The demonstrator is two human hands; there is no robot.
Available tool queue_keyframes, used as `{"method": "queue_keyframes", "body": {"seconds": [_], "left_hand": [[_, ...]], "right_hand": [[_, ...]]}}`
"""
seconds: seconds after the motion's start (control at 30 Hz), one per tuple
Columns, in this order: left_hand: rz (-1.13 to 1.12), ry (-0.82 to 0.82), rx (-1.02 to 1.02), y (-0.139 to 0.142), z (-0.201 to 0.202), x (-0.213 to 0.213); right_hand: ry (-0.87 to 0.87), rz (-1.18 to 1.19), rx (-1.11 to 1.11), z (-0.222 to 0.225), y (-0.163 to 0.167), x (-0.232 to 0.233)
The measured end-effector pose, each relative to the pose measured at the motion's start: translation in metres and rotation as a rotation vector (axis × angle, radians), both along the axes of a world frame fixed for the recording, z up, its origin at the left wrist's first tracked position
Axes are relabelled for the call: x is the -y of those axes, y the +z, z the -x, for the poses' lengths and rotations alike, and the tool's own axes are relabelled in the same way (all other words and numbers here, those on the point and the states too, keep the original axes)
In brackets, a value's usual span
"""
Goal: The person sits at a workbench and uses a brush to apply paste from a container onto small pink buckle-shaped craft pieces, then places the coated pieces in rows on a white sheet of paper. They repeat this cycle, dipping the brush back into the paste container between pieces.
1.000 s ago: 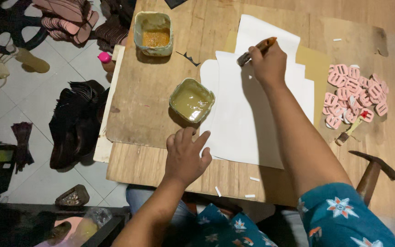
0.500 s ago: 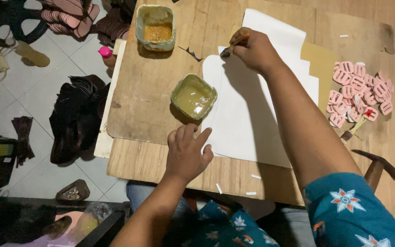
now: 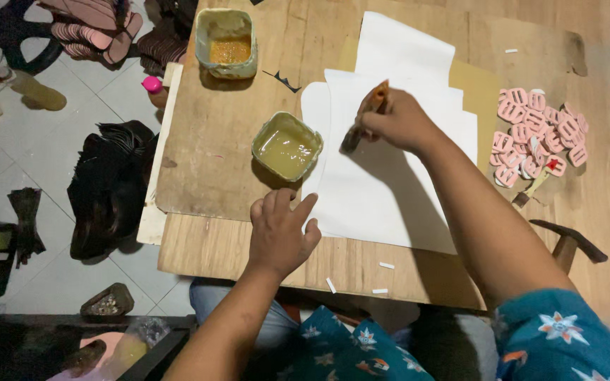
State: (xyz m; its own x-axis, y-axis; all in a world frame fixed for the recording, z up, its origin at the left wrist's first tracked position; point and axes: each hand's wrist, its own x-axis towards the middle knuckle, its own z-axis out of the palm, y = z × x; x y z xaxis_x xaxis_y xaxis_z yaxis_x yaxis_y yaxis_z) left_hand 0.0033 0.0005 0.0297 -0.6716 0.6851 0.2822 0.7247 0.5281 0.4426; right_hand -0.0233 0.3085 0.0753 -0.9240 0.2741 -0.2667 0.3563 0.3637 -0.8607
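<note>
My right hand point(image 3: 402, 123) grips a brush point(image 3: 366, 115) with its dark bristle end resting on the white sheet point(image 3: 390, 190) that lies on the wooden table point(image 3: 220, 134). Just left of the brush stands a small square tub of yellowish glue point(image 3: 287, 146). My left hand point(image 3: 280, 229) lies flat with fingers spread, pressing the sheet's near left corner, right below the tub. More white sheets point(image 3: 404, 46) and a tan sheet point(image 3: 485, 88) lie under and beyond the top one.
A second tub with orange paste point(image 3: 226, 42) stands at the far left of the table. A heap of pink cut pieces point(image 3: 538, 134) lies at right, a hammer point(image 3: 570, 240) near the right front edge. Dark shoe parts point(image 3: 111, 187) lie on the tiled floor at left.
My right hand has carried the brush from the far side of the sheet down and leftward, nearer the glue tub. My left hand stays pressed on the sheet's corner.
</note>
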Motion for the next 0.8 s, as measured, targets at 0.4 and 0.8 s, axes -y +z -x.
{"method": "queue_keyframes", "body": {"seconds": [0.4,0.8], "left_hand": [[0.007,-0.004,-0.002,0.002,-0.001,0.001],[0.02,0.004,0.016,0.003,0.0,0.0]], "right_hand": [[-0.014,0.062,-0.35,0.015,0.033,0.03],[0.114,-0.295,-0.637,-0.023,0.074,0.084]]}}
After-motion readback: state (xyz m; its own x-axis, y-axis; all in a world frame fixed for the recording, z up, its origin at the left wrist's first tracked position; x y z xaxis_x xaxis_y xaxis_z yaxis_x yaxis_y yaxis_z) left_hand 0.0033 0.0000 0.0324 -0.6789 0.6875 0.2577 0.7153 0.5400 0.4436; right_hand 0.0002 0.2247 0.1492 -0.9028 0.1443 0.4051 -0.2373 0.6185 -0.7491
